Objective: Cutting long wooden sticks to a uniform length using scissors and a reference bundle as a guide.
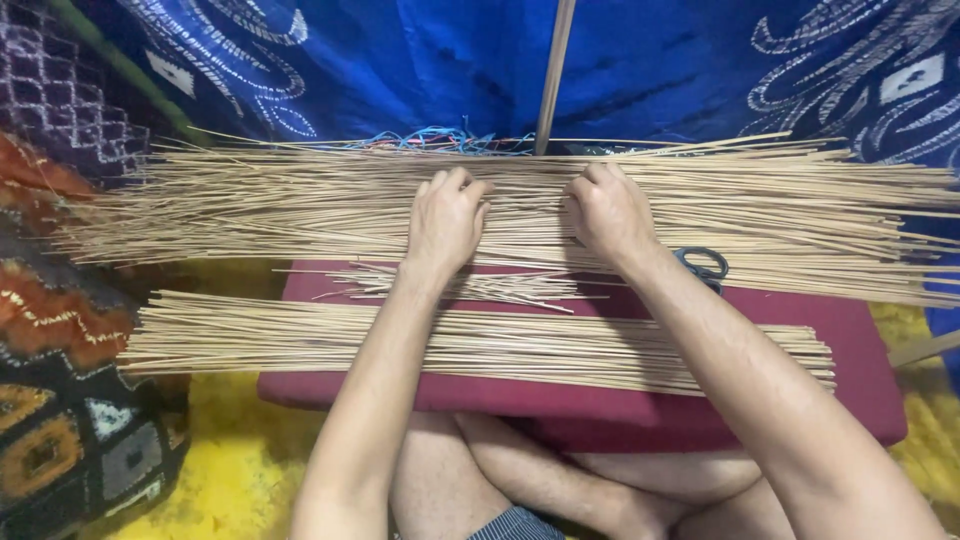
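A wide, loose layer of long thin bamboo sticks (pixel 250 200) lies across the far part of the view. My left hand (pixel 445 220) and my right hand (pixel 608 212) rest on top of it near the middle, fingers curled down among the sticks; whether they grip any is not clear. A tidier bundle of the same sticks (pixel 560 350) lies nearer to me on a dark red cushion (pixel 860 350). Between the two lots, a few short loose sticks (pixel 500 287) lie scattered on the cushion.
Black-handled scissors (pixel 702 266) lie on the cushion beside my right wrist. An upright wooden stick (pixel 553 70) stands behind the pile before blue patterned cloth (pixel 400 60). Blue threads (pixel 430 140) lie at the pile's far edge. Patterned fabric (pixel 60 400) on the left; yellow mat (pixel 235 470) below.
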